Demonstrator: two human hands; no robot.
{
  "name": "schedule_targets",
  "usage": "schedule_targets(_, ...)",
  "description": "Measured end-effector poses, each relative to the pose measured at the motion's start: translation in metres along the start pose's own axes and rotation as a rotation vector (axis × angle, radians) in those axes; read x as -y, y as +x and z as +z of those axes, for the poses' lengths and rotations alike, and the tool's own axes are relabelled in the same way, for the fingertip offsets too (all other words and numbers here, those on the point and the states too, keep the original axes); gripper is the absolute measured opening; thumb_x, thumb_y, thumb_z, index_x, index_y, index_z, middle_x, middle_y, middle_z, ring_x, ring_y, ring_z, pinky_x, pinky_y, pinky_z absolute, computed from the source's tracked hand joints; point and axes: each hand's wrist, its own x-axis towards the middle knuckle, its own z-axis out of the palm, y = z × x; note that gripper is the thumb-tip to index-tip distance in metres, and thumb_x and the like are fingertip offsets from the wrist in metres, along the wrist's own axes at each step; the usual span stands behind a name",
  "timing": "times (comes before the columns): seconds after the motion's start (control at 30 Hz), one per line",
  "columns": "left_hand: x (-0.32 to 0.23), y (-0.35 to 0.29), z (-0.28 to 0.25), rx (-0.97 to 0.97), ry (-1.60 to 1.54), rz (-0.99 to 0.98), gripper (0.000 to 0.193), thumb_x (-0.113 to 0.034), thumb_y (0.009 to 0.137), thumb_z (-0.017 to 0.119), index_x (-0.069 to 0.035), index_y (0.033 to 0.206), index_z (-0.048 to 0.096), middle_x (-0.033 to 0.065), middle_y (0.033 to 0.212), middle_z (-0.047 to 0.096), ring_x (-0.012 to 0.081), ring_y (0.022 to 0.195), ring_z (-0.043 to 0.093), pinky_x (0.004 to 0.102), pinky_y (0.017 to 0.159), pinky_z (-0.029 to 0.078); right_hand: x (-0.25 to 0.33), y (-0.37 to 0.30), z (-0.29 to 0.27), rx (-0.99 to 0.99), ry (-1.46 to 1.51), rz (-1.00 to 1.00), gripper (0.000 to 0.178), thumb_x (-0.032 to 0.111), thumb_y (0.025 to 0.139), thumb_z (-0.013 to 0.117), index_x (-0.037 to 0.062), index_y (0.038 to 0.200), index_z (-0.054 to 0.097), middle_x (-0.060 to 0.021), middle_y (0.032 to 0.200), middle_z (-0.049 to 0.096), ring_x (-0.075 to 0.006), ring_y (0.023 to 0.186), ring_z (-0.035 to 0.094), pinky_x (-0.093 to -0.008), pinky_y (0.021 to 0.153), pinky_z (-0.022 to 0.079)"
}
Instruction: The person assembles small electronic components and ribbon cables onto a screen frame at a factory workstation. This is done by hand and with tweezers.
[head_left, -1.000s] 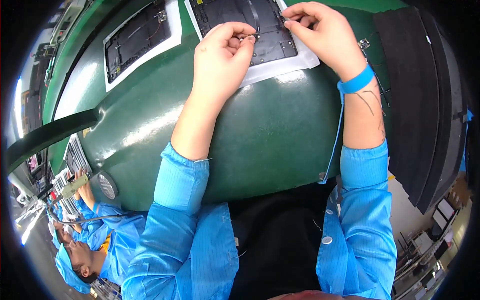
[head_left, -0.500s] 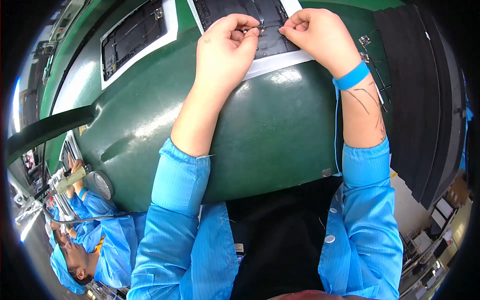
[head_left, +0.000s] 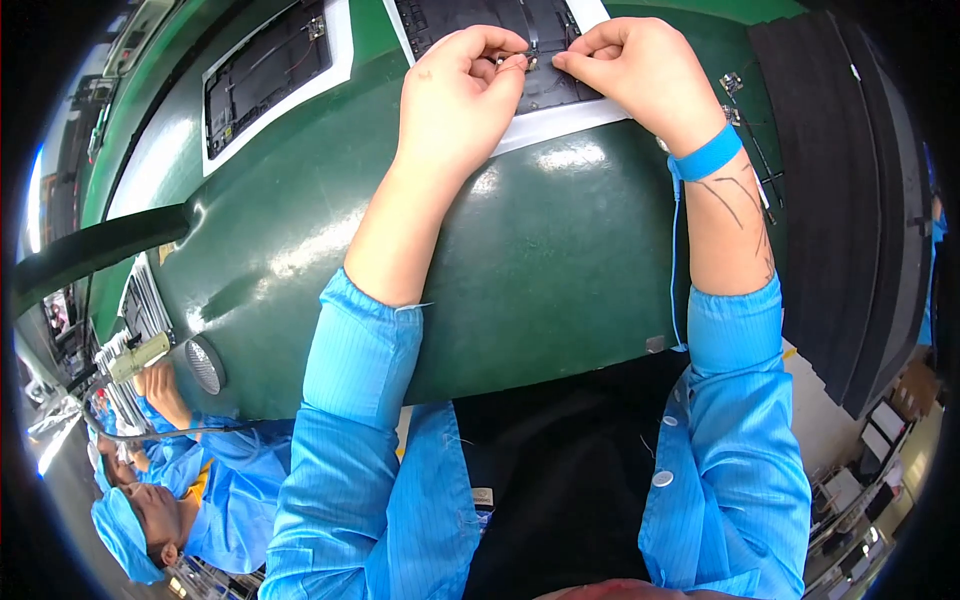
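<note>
A flat black device housing (head_left: 556,90) with cables and small fittings inside lies at the far edge of the view, on a white sheet (head_left: 566,122). My left hand (head_left: 455,105) is over its near left part, thumb and forefinger pinched at a small part with a thin wire (head_left: 507,62). What exactly the part is, I cannot make out. Just right of it, my right hand (head_left: 645,80) has thumb and forefinger pressed together close to the housing's surface. Anything between those fingertips is too small to see. A blue wrist strap (head_left: 705,152) with a cord circles my right wrist.
Another black housing (head_left: 265,85) rests on white sheeting at the left of the green mat (head_left: 540,260). Small boards with cables (head_left: 732,85) lie right of my right hand, beside stacked black foam sheets (head_left: 830,200). A co-worker in blue (head_left: 230,490) sits lower left, near a round metal-faced thing (head_left: 205,363).
Both hands stay over the housing. My left hand has shifted slightly right, nearer the right fingertips. At lower left, the co-worker's hand has moved down a little.
</note>
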Motion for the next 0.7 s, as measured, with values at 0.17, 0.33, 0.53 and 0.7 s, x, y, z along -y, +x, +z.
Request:
schedule_targets(0.17,0.003,0.004,0.003,-0.018,-0.055,0.004,0.015,-0.008,0.086,0.074,-0.005,0.101,0.075,0.0025,0.086,0.068,0.0068,0.065,0.059,0.0247,0.065,0.051,-0.02,0.01,0.004,0.117,0.175,-0.05,0.026,0.022,0.083,0.082,-0.0006,0.095,0.079,-0.0064,0.076,0.073,-0.0112,0.067,0.066,-0.0276,0.065,0.053)
schedule_targets(0.33,0.001,0.004,0.003,-0.024,-0.046,-0.006,0.015,-0.008,0.086,0.074,-0.004,0.1,0.075,0.0019,0.082,0.067,0.0067,0.064,0.059,0.0247,0.064,0.051,-0.01,0.007,0.009,0.103,0.1,-0.13,0.019,0.018,0.087,0.08,0.001,0.082,0.073,0.0014,0.064,0.057,-0.0077,0.06,0.05,-0.0261,0.057,0.044)
schedule_targets(0.53,0.003,0.002,-0.001,-0.018,-0.061,-0.007,0.015,-0.008,0.086,0.074,-0.004,0.1,0.075,0.0015,0.081,0.067,0.0066,0.064,0.059,0.0242,0.064,0.051,-0.005,0.009,-0.001,0.125,0.111,-0.107,0.006,0.005,0.088,0.071,0.0007,0.085,0.072,-0.0014,0.073,0.068,-0.0075,0.065,0.062,-0.024,0.059,0.048)
schedule_targets(0.7,-0.023,0.005,-0.006,0.046,-0.022,-0.103,0.017,-0.004,0.091,0.071,-0.003,0.107,0.073,0.001,0.082,0.068,0.006,0.07,0.06,0.0224,0.066,0.05,-0.035,0.018,0.003,0.168,0.596,0.009,0.003,0.005,0.092,0.069,0.0021,0.093,0.07,-0.003,0.084,0.072,-0.0095,0.07,0.064,-0.0253,0.065,0.053)
